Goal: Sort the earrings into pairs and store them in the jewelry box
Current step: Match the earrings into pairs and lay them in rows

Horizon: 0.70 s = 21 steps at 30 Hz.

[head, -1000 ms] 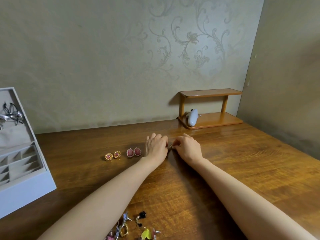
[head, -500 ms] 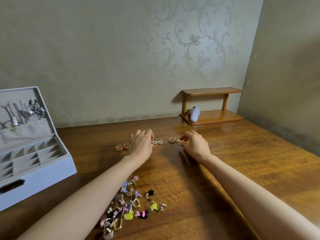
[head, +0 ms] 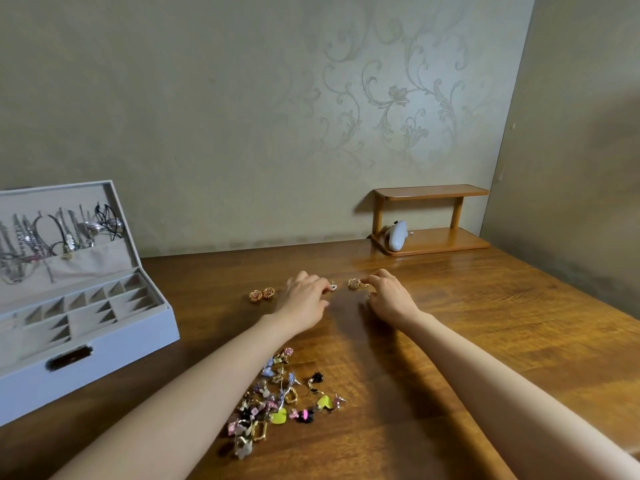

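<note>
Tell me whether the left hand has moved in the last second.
Yes. The left hand shifted left, away from the right hand and closer to the round gold earrings.

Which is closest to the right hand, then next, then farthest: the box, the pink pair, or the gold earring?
1. The gold earring, at the fingertips of the right hand.
2. The pink pair, beyond the left hand.
3. The box, far left.
</note>
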Each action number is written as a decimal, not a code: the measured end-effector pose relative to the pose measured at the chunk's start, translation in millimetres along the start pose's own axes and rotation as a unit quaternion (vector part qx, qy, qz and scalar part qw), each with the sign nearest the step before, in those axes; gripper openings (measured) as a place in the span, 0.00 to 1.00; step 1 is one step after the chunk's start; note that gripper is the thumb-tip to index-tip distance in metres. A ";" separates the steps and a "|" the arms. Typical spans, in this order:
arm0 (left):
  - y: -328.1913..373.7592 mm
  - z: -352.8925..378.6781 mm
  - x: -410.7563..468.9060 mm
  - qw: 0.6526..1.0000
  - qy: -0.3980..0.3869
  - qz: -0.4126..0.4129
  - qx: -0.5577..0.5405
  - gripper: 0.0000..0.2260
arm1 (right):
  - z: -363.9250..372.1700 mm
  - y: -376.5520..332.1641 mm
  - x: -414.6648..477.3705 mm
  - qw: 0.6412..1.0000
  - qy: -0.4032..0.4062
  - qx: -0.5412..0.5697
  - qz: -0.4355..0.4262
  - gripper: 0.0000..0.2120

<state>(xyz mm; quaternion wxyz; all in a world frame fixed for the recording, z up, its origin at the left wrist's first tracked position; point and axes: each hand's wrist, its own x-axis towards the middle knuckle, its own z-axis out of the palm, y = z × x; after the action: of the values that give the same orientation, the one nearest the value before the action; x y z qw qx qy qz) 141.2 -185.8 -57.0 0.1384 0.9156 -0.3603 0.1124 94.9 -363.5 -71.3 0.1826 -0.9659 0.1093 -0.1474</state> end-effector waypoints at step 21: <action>26.0 24.5 22.2 0.991 -0.128 0.047 0.013 0.21 | 5.6 7.0 0.3 0.997 -0.035 -0.010 -0.075 0.19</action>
<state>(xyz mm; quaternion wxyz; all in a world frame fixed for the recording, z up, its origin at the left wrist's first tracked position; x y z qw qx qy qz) 141.7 -226.2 -68.6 0.0739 0.9063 -0.4161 0.0050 95.8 -368.1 -78.9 0.1656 -0.9777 0.0316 -0.1252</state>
